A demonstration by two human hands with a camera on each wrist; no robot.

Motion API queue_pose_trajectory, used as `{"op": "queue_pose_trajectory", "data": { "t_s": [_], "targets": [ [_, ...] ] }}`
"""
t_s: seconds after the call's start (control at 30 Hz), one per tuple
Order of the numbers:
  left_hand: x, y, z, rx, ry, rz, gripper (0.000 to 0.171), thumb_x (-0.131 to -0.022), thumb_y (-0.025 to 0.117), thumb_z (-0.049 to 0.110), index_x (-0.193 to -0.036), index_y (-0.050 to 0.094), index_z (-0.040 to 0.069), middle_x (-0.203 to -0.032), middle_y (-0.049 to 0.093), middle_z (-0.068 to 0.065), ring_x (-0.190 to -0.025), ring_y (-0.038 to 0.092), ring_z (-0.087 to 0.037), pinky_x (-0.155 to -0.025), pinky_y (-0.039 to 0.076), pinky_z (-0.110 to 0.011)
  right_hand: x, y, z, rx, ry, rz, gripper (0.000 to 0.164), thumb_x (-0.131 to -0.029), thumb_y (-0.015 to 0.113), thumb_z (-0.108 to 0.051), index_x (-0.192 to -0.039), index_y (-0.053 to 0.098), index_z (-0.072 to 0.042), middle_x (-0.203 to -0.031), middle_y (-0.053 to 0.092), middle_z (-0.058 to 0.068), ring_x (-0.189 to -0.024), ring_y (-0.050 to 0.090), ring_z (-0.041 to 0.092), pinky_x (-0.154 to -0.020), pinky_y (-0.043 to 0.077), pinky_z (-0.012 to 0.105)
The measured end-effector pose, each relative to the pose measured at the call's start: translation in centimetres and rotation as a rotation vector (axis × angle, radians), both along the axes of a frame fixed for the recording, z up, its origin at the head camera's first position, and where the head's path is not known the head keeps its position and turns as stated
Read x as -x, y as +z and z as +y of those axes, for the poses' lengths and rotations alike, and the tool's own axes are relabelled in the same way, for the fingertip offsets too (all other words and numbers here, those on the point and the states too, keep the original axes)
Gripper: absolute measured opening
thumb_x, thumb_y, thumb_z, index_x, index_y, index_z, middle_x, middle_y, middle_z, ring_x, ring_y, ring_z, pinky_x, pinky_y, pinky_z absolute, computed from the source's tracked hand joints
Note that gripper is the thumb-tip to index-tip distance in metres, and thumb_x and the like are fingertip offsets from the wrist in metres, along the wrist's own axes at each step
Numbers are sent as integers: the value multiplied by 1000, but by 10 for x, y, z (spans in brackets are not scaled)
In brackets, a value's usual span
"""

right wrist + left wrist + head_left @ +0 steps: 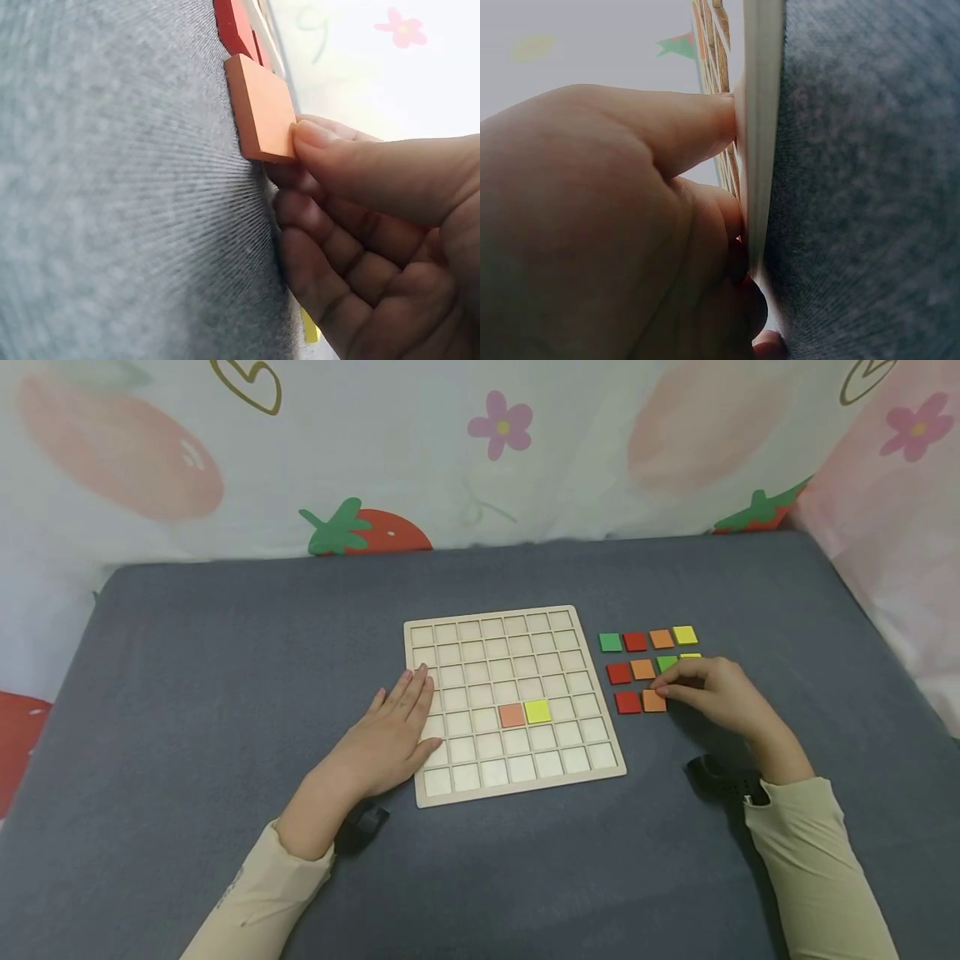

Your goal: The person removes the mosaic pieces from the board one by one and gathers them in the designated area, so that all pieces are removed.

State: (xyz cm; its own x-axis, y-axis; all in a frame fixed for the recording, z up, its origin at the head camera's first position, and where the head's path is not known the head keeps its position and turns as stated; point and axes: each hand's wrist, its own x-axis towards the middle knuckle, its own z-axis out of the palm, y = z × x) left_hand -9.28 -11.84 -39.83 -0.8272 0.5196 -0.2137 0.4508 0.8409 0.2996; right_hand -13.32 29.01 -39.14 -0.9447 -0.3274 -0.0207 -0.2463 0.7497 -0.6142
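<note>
A square wooden grid board (525,787) lies slightly turned on the cloth. My left hand (382,745) rests flat on its left side, with fairly straight fingers over the edge cells; in the left wrist view the thumb (682,127) touches the board's rim (761,120). A salmon tile (512,715) and a yellow tile (537,712) sit side by side in cells. Right of the board, my right hand (716,693) pinches the edge of an orange tile (262,109) with thumb and forefinger. That tile still lies on the cloth beside a red tile (628,702).
Several loose tiles lie in rows right of the board, among them a green tile (611,642), a red tile (618,673), an orange tile (642,669) and a yellow tile (685,634). Grey cloth (225,693) covers the table; a printed curtain (570,485) hangs behind it.
</note>
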Motion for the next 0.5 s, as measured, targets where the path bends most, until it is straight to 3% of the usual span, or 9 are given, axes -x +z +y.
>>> {"op": "queue_pose_trajectory", "data": {
  "t_s": [0.5],
  "targets": [
    [-1, 1, 0, 2, 0, 5, 71, -100, 43, 33, -149, 8, -5, -156, -2, -18, -143, -1, -31, -112, 11, -51, 1, -1, 2, 65, -25, -60, 12, -88, 66, -7, -96, 72, -1, -91, 70, 11, -76, 59, 5, -64, 47, 17]
  ]
}}
